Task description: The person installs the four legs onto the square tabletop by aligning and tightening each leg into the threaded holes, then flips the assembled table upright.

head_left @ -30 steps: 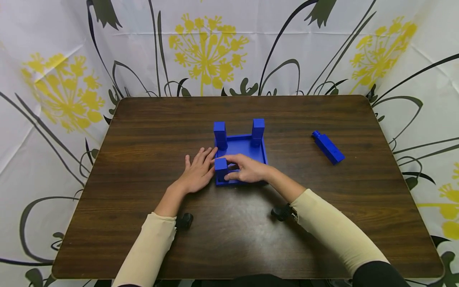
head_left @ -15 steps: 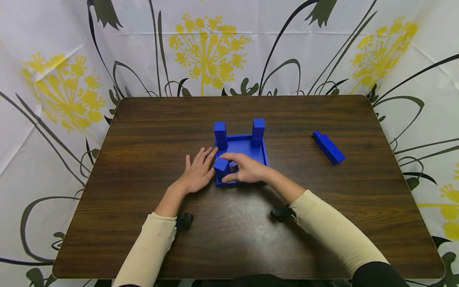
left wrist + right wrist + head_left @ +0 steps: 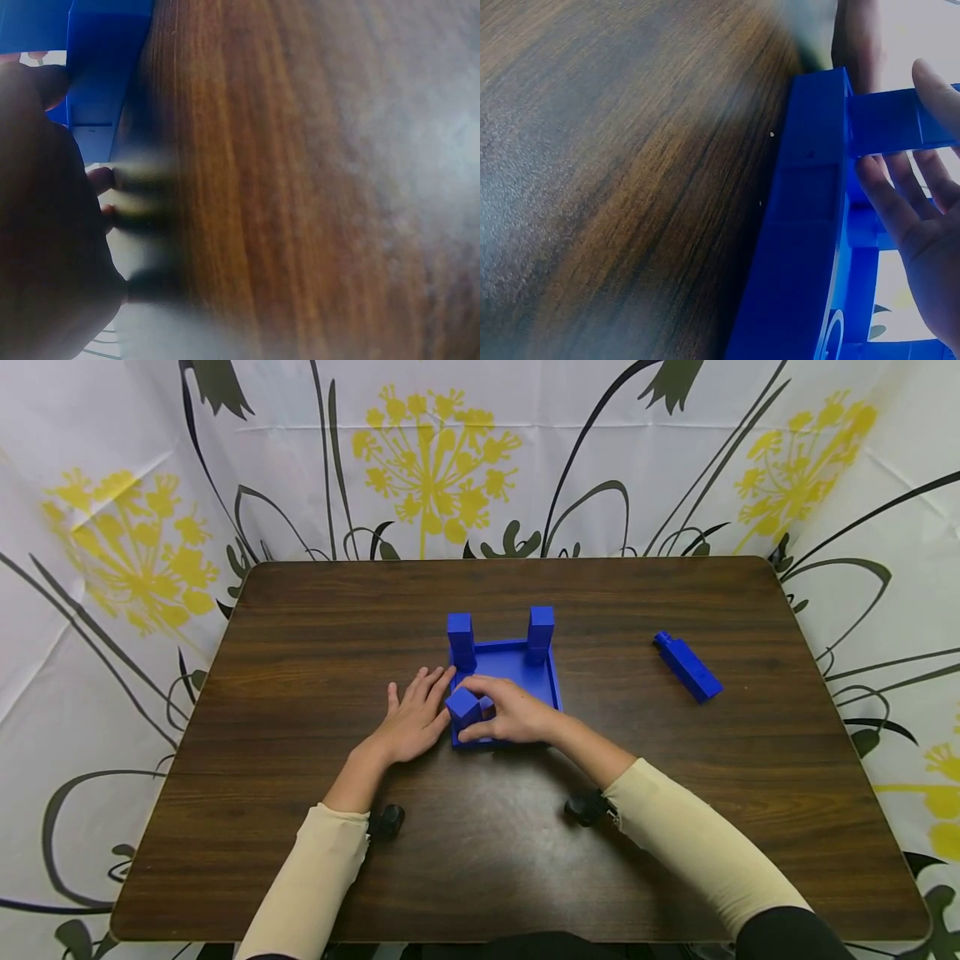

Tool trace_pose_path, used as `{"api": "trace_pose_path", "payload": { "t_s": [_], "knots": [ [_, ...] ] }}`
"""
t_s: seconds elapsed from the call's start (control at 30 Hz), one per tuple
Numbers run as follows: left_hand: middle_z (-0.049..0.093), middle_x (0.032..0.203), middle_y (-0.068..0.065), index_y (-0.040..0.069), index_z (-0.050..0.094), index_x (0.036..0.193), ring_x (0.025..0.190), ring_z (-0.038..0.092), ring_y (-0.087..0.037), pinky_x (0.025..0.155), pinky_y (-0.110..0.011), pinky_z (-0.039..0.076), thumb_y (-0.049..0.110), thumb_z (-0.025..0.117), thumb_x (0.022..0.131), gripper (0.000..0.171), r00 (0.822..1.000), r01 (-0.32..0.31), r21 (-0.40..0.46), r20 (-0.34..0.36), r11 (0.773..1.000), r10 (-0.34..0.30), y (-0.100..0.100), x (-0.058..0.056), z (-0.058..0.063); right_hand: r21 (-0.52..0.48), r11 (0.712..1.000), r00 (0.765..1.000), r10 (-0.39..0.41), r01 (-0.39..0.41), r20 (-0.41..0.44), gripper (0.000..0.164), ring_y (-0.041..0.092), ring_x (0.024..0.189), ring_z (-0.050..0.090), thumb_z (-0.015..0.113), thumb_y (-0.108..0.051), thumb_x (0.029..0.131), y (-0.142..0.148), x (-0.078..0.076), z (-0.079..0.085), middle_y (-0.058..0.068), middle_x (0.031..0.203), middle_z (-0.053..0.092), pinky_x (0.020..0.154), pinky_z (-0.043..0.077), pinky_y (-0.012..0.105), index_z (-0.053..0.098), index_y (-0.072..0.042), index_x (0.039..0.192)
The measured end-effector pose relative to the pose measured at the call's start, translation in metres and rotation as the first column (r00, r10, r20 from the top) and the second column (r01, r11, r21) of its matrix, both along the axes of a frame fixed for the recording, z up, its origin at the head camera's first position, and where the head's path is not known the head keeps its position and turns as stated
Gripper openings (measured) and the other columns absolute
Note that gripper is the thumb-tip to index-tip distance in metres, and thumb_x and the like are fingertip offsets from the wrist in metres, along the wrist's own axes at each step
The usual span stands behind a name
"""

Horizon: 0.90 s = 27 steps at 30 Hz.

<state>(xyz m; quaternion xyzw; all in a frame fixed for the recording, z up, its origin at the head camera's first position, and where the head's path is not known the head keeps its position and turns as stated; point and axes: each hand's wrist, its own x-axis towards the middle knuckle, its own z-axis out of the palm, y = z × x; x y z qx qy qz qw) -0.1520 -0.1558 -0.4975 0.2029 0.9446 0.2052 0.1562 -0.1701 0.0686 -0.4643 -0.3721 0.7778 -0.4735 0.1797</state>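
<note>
The right hand [image 3: 517,714] pinches a blue leg [image 3: 464,707] at the near left corner of the blue tray [image 3: 553,681]. The left hand [image 3: 411,720] lies flat, fingers straight, touching the tray's left side. No writing is readable.

**Setting: worktop and backdrop**

A dark brown wood-grain worktop [image 3: 300,635] with rounded corners fills the middle of the head view. Behind it and on both sides hangs a white fabric curtain [image 3: 675,468] printed with yellow flower heads and dark curving stems, creased in places. Even light leaves a soft sheen on the near worktop surface.
</note>
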Motion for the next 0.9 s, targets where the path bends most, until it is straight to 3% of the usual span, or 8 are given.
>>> {"api": "trace_pose_path", "payload": {
  "t_s": [0.37,0.63,0.9],
  "knots": [
    [0.007,0.164,-0.007,0.028,-0.001,0.159,0.149,-0.005,-0.03,0.107,-0.067,-0.011,0.058,0.018,0.103,0.066,1.0,-0.001,0.007,0.008,1.0,0.001,0.0003,-0.0001,0.0001,0.001,0.998,0.996,-0.069,0.069,-0.047,0.043,0.01,0.095,0.06,0.086,-0.024,0.078,-0.0038,0.0041,-0.0007,-0.003,0.101,0.062,0.081,0.052,0.028,0.059,-0.014,0.11],
    [0.005,0.164,-0.004,0.031,-0.002,0.159,0.149,-0.007,-0.026,0.107,-0.066,-0.011,0.06,0.015,0.102,0.066,1.0,-0.01,0.004,0.007,1.0,0.01,-0.0008,-0.0009,-0.0048,0.022,0.993,0.99,-0.115,0.117,-0.082,0.049,0.013,0.096,0.059,0.087,-0.027,0.076,-0.0061,0.0066,-0.0017,0.0,0.104,0.062,0.076,0.054,0.027,0.058,-0.011,0.113],
    [0.007,0.164,-0.007,0.028,-0.001,0.159,0.149,-0.005,-0.029,0.107,-0.068,-0.01,0.058,0.017,0.103,0.066,1.0,-0.005,0.006,0.002,1.0,0.005,0.0004,0.0002,-0.0008,0.063,0.992,0.985,-0.104,0.113,-0.139,0.058,0.013,0.097,0.057,0.089,-0.03,0.073,-0.0043,0.0067,-0.0003,0.0,0.108,0.062,0.086,0.05,0.035,0.057,-0.011,0.118]
  ]
}}
